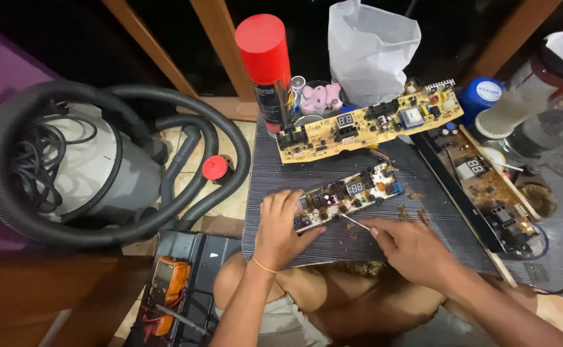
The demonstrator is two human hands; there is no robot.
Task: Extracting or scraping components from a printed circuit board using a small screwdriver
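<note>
Now the small circuit board (349, 195) lies in the middle of the dark bench (281, 170), and the left hand (280, 228) presses flat on the left end of it with fingers spread, while the right hand (404, 244) pinches a thin pale stick (354, 221) whose tip touches the near edge of this board. Behind the board lies a longer yellow circuit board (368, 122) with a red spray can (266, 71) and a white plastic bag (370, 48); left of the board, off the bench, rests a vacuum cleaner (95, 167) with a grey hose, and an orange multimeter (169, 279) lies lower.
</note>
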